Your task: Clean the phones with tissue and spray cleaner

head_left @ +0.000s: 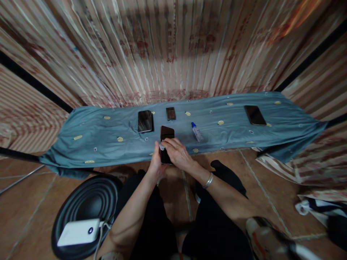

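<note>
My left hand (155, 161) grips a dark smartphone (167, 133) from its left side and underneath, over the near edge of the cloth-covered table. Over the phone's face, the fingers of my right hand (177, 153) press a small whitish wipe (162, 146) against the glass. Part of the screen is hidden under those fingers. Just right of the phone lies a small clear bottle with a blue cap (197, 132). Beyond it, a small dark square case (171, 113) rests on the cloth. To the left is a stack of dark phones (145, 121).
Another dark phone (255, 115) lies toward the right end of the blue-green cloth (130, 148). Striped curtains (168, 72) hang behind the table. On the floor at left, a white power bank (78, 233) with a cable sits on a black round ribbed object (89, 195).
</note>
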`<state>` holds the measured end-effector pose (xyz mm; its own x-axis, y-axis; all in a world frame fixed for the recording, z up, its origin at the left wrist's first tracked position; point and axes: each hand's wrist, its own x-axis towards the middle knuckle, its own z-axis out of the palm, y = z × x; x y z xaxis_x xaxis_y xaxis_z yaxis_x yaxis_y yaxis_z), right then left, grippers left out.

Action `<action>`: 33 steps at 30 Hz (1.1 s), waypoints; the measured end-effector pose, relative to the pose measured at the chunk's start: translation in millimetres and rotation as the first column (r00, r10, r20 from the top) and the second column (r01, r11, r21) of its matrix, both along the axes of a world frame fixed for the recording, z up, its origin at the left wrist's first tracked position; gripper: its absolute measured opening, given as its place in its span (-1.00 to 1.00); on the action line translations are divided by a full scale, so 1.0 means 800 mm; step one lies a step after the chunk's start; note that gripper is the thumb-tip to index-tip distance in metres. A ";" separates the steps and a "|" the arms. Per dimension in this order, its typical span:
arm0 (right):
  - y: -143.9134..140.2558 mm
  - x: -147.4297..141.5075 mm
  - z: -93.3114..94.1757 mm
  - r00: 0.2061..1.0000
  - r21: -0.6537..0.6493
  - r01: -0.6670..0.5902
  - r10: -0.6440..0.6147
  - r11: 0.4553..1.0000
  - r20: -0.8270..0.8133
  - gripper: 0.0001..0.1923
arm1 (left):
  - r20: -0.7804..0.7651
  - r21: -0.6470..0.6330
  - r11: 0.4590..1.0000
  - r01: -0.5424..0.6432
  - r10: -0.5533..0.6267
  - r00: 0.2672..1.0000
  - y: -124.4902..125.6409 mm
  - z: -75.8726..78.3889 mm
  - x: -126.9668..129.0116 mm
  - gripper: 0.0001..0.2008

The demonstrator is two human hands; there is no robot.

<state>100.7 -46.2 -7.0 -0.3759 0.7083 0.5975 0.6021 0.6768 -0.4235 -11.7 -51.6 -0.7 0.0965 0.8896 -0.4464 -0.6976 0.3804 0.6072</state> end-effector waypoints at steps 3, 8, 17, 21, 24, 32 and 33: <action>0.001 0.004 -0.003 1.000 -0.017 -0.013 0.013 1.000 0.016 -0.61 | -0.011 0.031 1.000 0.004 -0.004 1.000 0.001 0.002 -0.003 -0.55; 0.007 0.023 -0.011 0.998 -0.053 0.027 -0.024 0.998 0.065 -0.62 | -0.032 0.055 0.998 -0.013 0.014 0.999 0.004 0.007 -0.009 -0.52; 0.004 -0.004 0.001 1.000 -0.010 -0.010 0.011 1.000 0.026 -0.62 | -0.063 -0.014 0.999 -0.037 0.036 0.997 -0.001 0.011 -0.004 -0.50; 0.004 -0.016 0.003 0.999 -0.023 -0.041 0.041 0.999 0.011 -0.60 | -0.039 -0.017 0.999 -0.045 0.045 0.998 -0.004 0.013 -0.005 -0.50; -0.002 -0.018 0.001 0.997 -0.018 -0.075 0.075 0.997 0.022 -0.59 | -0.035 -0.027 0.999 -0.048 0.047 0.998 -0.001 0.011 -0.012 -0.47; -0.034 -0.021 -0.005 0.974 0.021 -0.227 0.227 0.974 0.010 -0.61 | -0.010 0.012 0.999 -0.037 0.038 0.999 0.003 0.009 -0.027 -0.30; -0.036 -0.020 -0.006 0.971 0.029 -0.240 0.240 0.970 0.005 -0.62 | -0.012 0.019 0.999 -0.042 0.043 0.999 0.003 0.009 -0.029 -0.31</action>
<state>84.9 -75.3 -11.8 -0.5341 0.5795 0.6156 0.4212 0.8137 -0.4006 -34.7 -49.2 6.8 0.0527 0.9011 -0.4305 -0.7050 0.3389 0.6230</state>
